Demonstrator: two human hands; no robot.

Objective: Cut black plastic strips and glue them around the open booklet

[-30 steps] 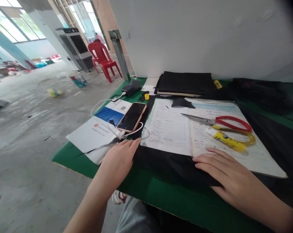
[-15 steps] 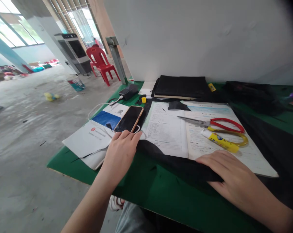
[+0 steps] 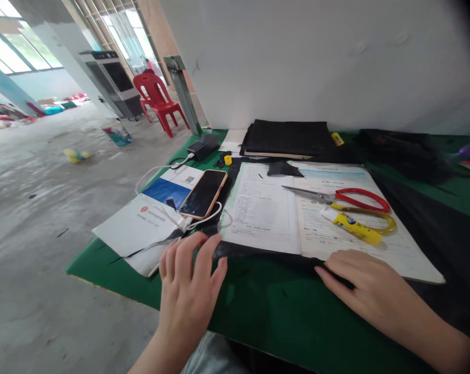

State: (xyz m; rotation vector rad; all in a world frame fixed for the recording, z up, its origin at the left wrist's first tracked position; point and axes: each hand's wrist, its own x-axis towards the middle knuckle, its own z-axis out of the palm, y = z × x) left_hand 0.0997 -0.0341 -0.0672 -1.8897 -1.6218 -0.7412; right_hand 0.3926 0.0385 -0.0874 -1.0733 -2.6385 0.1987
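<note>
Toward the near edge of the green-topped bench [image 3: 258,306], through the head camera, which is my only view, I have the open book [image 3: 266,208] lying flat, with the black sheet [image 3: 254,252] under it and showing along its lower margin. What has just changed is that margin: a second ago the sheet spread well down toward the bench's near edge, and now only a narrow dark band shows below the pages, with bare green in front. My right hand [image 3: 361,280] has thumb and fingers closed together at that band, by the book's lower edge, and I read this as a pinch on the sheet. My left hand [image 3: 190,280] has come off the sheet; its fingers are spread and bent, roughly half unfolded, with nothing in them that I can see, though I cannot tell whether a fingertip brushes the sheet's left end. For the work, I judge the band drawn up close to the book, its right part better secured than its left. Across the right page lie the scissors [image 3: 332,198] and, just beside them, the glue stick [image 3: 353,227]. Toward the bench's left edge, the smartphone [image 3: 204,194] rests partly on the blue-and-white booklet [image 3: 141,228], the white cable [image 3: 217,209] looping beside it.
</note>
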